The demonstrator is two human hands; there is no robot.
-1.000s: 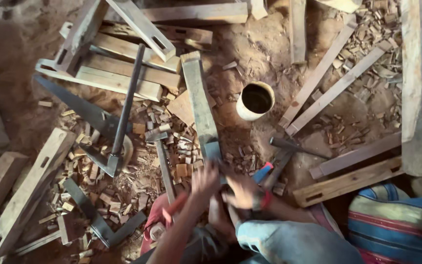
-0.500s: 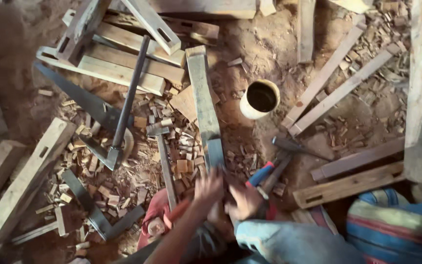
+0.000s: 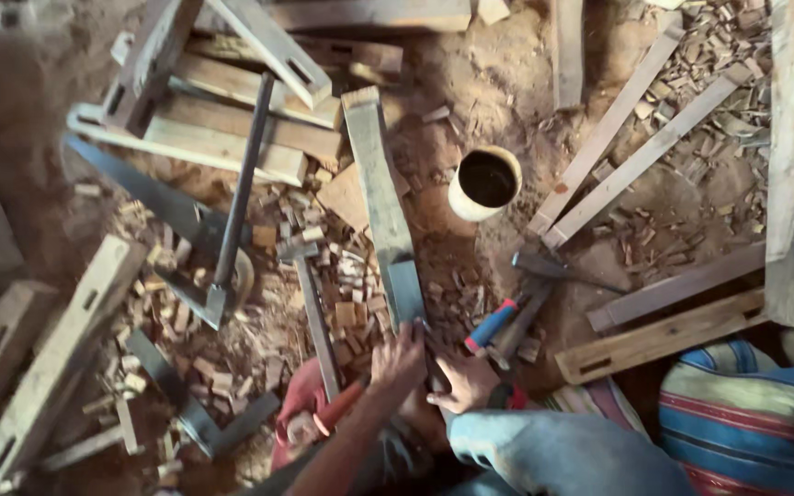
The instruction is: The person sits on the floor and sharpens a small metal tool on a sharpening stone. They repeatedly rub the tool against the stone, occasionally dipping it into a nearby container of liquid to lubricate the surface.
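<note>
Seen from above, the person sits on a dirt floor [image 3: 470, 55] littered with wood chips [image 3: 342, 303] and offcuts. The left hand [image 3: 399, 356] lies with its fingers spread wide over the near end of a long wooden plank [image 3: 380, 197], which runs away from the body toward a stack of mortised timbers [image 3: 232, 119]. The right hand [image 3: 461, 378] sits just beside it, touching the same end of the plank; its fingers look loosely curled, but whether they grip anything I cannot tell. Just right of the hands lies a tool with a blue and red handle [image 3: 492, 324], near a dark hammer-like tool [image 3: 558, 269]. A pale round container [image 3: 485, 184] with a dark inside stands upright right of the plank's middle. Left of the plank a hammer with a long dark shaft [image 3: 236, 197] rests across a handsaw blade [image 3: 153, 197]. Thin slats [image 3: 636, 156] lean to the right, and a striped cloth [image 3: 751, 418] lies at the lower right corner.
</note>
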